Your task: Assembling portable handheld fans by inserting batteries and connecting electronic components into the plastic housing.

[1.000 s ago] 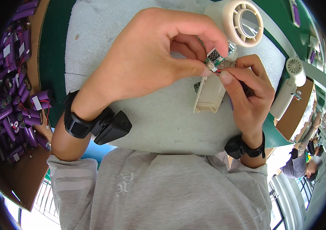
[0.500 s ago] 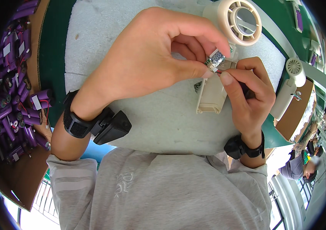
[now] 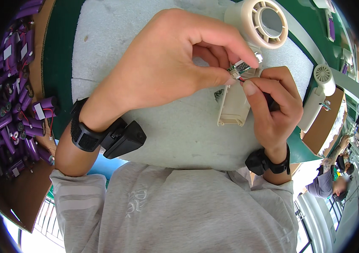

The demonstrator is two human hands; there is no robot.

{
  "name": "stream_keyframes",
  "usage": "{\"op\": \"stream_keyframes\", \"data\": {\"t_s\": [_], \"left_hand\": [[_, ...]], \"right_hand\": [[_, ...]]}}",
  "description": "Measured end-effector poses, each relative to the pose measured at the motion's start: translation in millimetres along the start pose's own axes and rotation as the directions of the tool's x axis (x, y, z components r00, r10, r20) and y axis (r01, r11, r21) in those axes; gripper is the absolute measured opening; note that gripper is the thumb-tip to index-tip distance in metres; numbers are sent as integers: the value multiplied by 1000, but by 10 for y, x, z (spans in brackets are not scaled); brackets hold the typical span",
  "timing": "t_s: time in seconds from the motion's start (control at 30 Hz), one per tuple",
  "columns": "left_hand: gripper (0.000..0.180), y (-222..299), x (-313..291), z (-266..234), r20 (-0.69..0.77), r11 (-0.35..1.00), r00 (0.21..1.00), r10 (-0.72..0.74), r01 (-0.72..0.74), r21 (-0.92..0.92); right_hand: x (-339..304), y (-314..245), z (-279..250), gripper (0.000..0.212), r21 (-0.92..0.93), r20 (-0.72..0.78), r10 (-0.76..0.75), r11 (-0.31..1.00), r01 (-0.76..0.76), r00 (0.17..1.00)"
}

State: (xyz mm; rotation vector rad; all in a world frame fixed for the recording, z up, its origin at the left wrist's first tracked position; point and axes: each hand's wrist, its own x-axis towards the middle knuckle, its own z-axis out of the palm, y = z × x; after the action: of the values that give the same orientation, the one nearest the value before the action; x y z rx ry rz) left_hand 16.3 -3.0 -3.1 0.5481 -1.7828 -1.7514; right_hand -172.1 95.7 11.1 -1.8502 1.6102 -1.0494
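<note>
Between the thumb and index finger of my left hand [image 3: 166,63] is a small circuit board [image 3: 241,67], tilted over the fan's handle. My right hand [image 3: 275,101] pinches thin red and black wires [image 3: 242,79] close to the white connector [image 3: 235,74] on the board's near edge. Whether the plug is fully in the connector I cannot tell. Below both hands lies the cream handheld fan: its round head [image 3: 268,23] is at the far side and its opened handle shell [image 3: 233,107] points toward me. Fingers hide much of the handle's inside.
A white foam pad [image 3: 179,135] lies under the work on a green table [image 3: 59,67]. To the left, a cardboard box [image 3: 21,206] holds many purple battery cells [image 3: 6,122]. Another fan [image 3: 323,80] and a cardboard box [image 3: 325,126] are at right; a person [image 3: 325,183] is beyond.
The circuit board has turned slightly in my left fingers, showing its far-end metal port. My right hand stays pinched at the wires, almost unmoved.
</note>
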Motion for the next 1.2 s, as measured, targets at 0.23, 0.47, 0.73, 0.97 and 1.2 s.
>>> {"op": "stream_keyframes", "data": {"t_s": [0.23,0.47,0.73,0.97,1.2], "left_hand": [[45,-19,21,9,9,968,988,156,-154,198],[41,4,11,70,-37,945,987,154,-136,298],[38,-30,13,36,-20,895,973,231,-204,397],[34,-31,3,40,-24,851,962,271,-228,473],[30,-32,-4,82,-60,822,945,322,-247,513]], "right_hand": [[12,-12,19,9,-65,11,-125,990,125,992],[-27,-117,160,29,340,-244,252,927,-161,936],[-31,-13,95,38,35,-168,110,994,-106,980],[-21,-31,113,39,51,-185,153,988,-146,971],[5,-16,114,41,29,-213,108,994,-104,971]]}}
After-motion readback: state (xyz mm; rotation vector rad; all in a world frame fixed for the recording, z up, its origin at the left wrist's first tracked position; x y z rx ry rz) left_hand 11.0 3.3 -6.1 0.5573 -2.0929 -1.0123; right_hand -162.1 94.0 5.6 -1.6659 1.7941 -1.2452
